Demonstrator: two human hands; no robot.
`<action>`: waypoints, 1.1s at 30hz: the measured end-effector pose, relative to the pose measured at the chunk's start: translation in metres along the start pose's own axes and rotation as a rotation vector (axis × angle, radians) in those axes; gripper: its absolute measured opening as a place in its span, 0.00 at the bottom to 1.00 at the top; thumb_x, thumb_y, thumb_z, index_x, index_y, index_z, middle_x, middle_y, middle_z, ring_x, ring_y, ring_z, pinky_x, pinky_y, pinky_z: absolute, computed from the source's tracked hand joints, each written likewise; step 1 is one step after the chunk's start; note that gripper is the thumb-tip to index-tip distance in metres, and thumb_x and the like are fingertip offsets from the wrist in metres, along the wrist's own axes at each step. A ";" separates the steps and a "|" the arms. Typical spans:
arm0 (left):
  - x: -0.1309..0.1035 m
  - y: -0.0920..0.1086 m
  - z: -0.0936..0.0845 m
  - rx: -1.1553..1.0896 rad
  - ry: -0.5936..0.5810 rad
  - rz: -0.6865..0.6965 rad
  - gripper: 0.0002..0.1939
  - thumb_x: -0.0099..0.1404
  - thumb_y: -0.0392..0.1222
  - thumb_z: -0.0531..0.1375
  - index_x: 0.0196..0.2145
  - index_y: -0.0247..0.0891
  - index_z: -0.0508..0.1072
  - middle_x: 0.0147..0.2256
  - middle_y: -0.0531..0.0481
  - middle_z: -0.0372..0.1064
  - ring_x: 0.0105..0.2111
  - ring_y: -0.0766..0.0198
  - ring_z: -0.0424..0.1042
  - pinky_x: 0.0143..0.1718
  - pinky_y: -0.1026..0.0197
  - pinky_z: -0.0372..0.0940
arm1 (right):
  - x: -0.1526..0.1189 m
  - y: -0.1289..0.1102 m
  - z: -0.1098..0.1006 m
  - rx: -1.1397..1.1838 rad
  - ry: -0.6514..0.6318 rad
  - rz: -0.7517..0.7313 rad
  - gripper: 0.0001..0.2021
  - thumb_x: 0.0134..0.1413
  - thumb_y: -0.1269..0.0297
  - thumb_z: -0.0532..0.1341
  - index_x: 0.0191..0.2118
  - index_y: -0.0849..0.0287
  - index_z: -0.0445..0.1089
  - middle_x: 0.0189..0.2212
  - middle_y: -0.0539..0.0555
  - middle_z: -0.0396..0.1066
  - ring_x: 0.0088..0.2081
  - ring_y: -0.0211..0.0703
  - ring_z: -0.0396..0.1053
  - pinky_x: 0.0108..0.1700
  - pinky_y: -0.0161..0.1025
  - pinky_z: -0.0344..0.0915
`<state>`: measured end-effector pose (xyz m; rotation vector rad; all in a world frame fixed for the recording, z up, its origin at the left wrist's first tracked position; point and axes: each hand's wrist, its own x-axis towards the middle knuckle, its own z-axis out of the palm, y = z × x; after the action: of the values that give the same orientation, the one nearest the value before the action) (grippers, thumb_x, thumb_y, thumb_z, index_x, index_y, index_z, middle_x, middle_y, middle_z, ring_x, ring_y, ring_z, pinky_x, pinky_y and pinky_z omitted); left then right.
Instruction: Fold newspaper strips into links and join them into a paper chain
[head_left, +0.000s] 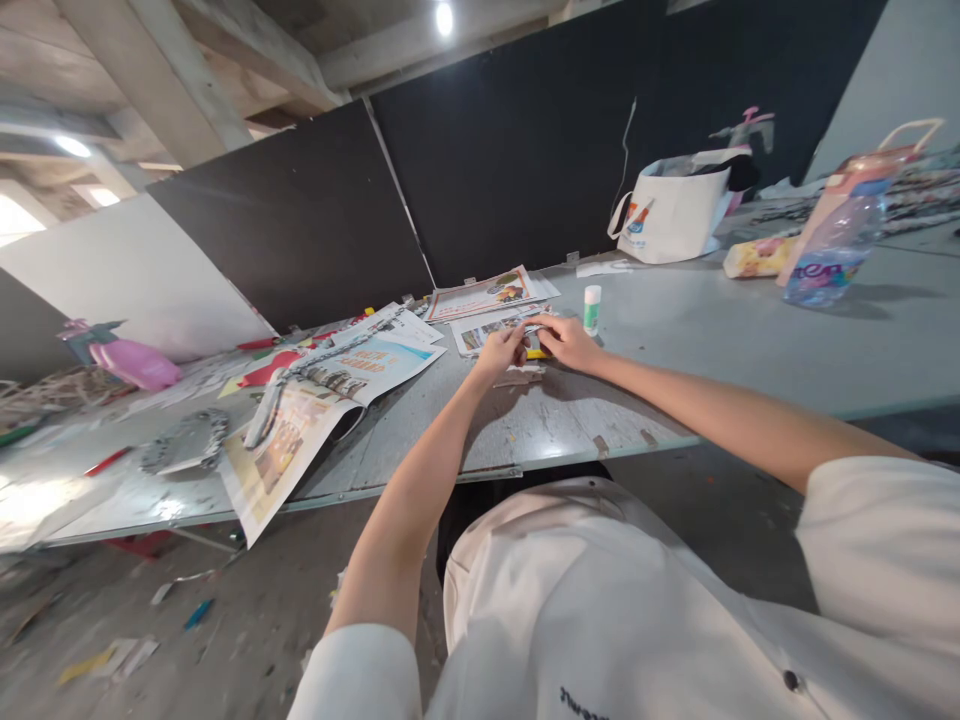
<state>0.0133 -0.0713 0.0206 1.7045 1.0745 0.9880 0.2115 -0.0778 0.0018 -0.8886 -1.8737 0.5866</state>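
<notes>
My left hand (504, 349) is closed, fingertips pinching one end of a narrow greyish strip of paper (533, 326) over the table. Facing it, my right hand (571, 343) has its fingers curled on the other end of that strip. Just below the fingers lies a yellow object (538, 354), partly hidden, whose kind I cannot tell. A brown-grey scrap (523, 376) is on the tabletop nearer to me. Printed sheets (472, 335) lie flat behind my hands. A white and green glue stick (592, 311) stands upright beside my right hand.
To the left, a newspaper (375, 368) with a twisted paper cord (300, 370) on it overhangs the table edge (420, 487). A pink spray bottle (139, 362) stands farther left. At right are a white bag (667, 215), a snack packet (757, 257) and a plastic bottle (832, 250).
</notes>
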 end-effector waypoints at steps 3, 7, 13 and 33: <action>-0.001 0.001 0.000 -0.013 -0.002 0.010 0.28 0.82 0.64 0.57 0.32 0.39 0.72 0.20 0.53 0.67 0.21 0.67 0.66 0.29 0.63 0.63 | -0.001 -0.002 0.000 0.135 -0.031 0.044 0.26 0.72 0.43 0.60 0.62 0.56 0.78 0.23 0.49 0.69 0.25 0.45 0.64 0.31 0.42 0.59; -0.001 0.000 -0.001 0.006 0.001 0.020 0.28 0.82 0.63 0.57 0.31 0.39 0.71 0.19 0.55 0.65 0.20 0.67 0.65 0.28 0.63 0.61 | 0.004 0.001 0.002 0.221 -0.003 0.084 0.30 0.71 0.31 0.58 0.51 0.54 0.79 0.21 0.49 0.68 0.23 0.45 0.63 0.30 0.43 0.59; 0.001 -0.003 -0.001 0.052 0.020 0.024 0.28 0.82 0.63 0.56 0.30 0.39 0.70 0.19 0.55 0.65 0.20 0.67 0.66 0.28 0.63 0.61 | 0.008 0.008 0.001 0.187 0.049 0.138 0.41 0.66 0.19 0.53 0.20 0.52 0.64 0.17 0.54 0.66 0.23 0.44 0.65 0.33 0.45 0.64; 0.001 0.001 -0.002 0.048 0.047 0.035 0.31 0.82 0.64 0.56 0.27 0.39 0.70 0.17 0.54 0.64 0.19 0.67 0.64 0.26 0.64 0.59 | 0.008 0.009 -0.002 0.106 0.051 0.105 0.34 0.73 0.29 0.57 0.26 0.54 0.68 0.19 0.52 0.67 0.24 0.44 0.63 0.33 0.44 0.60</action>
<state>0.0123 -0.0706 0.0220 1.7520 1.1105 1.0362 0.2141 -0.0657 0.0013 -0.9275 -1.7415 0.7149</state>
